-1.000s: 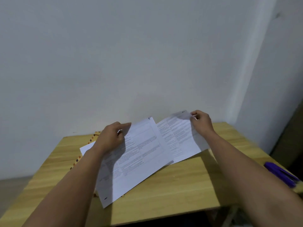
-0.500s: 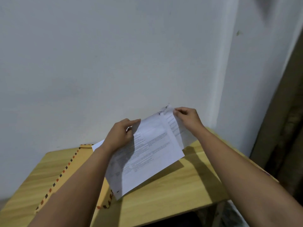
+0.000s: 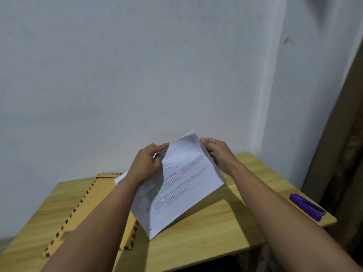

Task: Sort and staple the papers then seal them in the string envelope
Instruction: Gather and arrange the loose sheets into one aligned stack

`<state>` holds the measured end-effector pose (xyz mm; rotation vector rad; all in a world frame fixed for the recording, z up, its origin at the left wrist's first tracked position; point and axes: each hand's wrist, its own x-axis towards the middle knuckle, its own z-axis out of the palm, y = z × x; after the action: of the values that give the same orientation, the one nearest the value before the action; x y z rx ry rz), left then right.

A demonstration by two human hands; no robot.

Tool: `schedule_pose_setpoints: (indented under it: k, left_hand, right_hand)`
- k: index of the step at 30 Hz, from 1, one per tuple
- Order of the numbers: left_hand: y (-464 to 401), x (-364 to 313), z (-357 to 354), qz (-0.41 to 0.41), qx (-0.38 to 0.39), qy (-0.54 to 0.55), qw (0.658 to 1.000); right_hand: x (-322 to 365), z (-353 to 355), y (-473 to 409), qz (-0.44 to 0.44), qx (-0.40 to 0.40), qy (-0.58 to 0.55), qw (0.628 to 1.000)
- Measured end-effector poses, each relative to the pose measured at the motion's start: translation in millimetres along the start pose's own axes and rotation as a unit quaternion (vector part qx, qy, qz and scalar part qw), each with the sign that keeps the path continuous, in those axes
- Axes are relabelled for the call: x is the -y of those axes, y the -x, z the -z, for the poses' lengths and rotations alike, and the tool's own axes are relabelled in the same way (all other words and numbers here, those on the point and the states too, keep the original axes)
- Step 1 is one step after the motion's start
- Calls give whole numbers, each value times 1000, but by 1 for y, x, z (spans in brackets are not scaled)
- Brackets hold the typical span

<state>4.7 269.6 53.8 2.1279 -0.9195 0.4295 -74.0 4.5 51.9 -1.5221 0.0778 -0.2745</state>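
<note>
Two hands hold my papers (image 3: 176,185) tilted above the table's (image 3: 225,228) middle: left hand (image 3: 145,163) and right hand (image 3: 220,154) pinch the far corners. Stapler (image 3: 307,207) lies at the right edge, nearer my right.

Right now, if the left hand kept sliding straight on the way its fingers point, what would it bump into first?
The left hand points up and rightward across the papers it holds. Going on, it would probably meet the right hand gripping the opposite edge, though depth is hard to judge.

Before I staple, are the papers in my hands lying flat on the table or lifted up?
Lifted: both hands hold the papers tilted above the wooden table, their shadow falling beneath.
</note>
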Motion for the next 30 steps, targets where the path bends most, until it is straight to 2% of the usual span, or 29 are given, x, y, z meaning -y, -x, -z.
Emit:
schedule_pose_setpoints:
  k: [6, 15, 19, 22, 30]
  left_hand:
    - [4, 6, -3, 16, -5, 12, 1000]
    - [9, 7, -3, 69, -26, 45, 996]
    - [9, 7, 1, 96, 20, 41, 994]
    - [7, 5, 4, 98, 58, 57, 992]
    - [0, -1, 7, 67, 14, 29, 997]
  right_hand:
    - [-11, -7, 0, 51, -22, -20, 998]
    - [-10, -8, 0, 67, -31, -6, 997]
    - [-6, -7, 1, 62, -17, -16, 998]
    - [-2, -6, 2, 55, -5, -16, 998]
    - [-1, -5, 1, 80, -41, 40, 995]
